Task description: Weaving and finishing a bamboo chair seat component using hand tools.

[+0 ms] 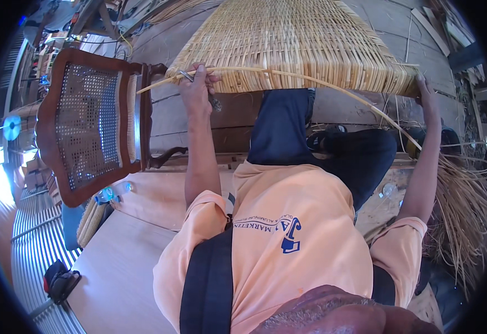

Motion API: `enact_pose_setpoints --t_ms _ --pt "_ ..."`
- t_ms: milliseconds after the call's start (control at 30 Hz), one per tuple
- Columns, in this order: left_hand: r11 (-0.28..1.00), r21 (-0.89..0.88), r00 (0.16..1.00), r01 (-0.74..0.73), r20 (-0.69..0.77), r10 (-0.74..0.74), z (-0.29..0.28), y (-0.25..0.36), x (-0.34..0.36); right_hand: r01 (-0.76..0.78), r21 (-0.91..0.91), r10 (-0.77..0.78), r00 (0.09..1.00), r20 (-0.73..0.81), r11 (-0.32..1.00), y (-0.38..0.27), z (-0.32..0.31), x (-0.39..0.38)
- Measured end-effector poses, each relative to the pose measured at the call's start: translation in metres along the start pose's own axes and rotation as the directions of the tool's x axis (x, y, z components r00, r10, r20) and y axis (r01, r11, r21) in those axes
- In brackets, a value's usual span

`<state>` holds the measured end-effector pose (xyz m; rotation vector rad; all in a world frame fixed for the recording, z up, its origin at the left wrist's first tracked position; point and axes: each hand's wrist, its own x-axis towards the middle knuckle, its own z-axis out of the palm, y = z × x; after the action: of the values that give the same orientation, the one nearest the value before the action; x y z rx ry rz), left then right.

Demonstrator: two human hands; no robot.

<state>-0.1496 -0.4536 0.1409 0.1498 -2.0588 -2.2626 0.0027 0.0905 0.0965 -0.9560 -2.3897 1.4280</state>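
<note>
A large woven rattan panel, with thick wrapped strands along its near edge, stretches in front of my knees. Close to its near left corner, my left hand is closed around a small tool with a metal tip and a dark end. A long pale rattan strip also passes at these fingers. It sticks out to the left, then arches across the panel's near edge and down toward my right forearm. My right hand grips the panel's near right corner, its fingers partly hidden by the edge.
A brown wooden chair with a cane back is close on my left. Loose rattan strands hang in a bundle at my right. Behind me to the left lie a pale board and a black and red object. Wooden floorboards run underneath.
</note>
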Motion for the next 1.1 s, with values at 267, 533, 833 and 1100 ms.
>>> enact_pose_setpoints --t_ms 267,533,833,1100 --pt "1.0 -0.021 0.999 -0.007 -0.04 0.006 0.006 -0.002 0.005 0.152 -0.408 -0.14 0.988 0.058 0.9 -0.025 0.01 -0.062" --pt "0.978 -0.049 0.947 -0.203 -0.265 0.183 -0.003 0.006 0.009 0.129 -0.353 0.059 0.878 0.476 0.927 -0.045 0.029 -0.152" --pt "0.618 -0.751 0.762 0.233 0.536 0.364 0.019 0.105 -0.044 0.29 -0.841 -0.662 0.743 -0.102 0.456 0.023 -0.012 -0.077" --pt "0.921 0.379 0.331 0.093 0.861 -0.387 0.138 -0.005 -0.168 0.198 -0.772 -0.793 0.057 -0.607 0.604 0.086 0.0 -0.157"
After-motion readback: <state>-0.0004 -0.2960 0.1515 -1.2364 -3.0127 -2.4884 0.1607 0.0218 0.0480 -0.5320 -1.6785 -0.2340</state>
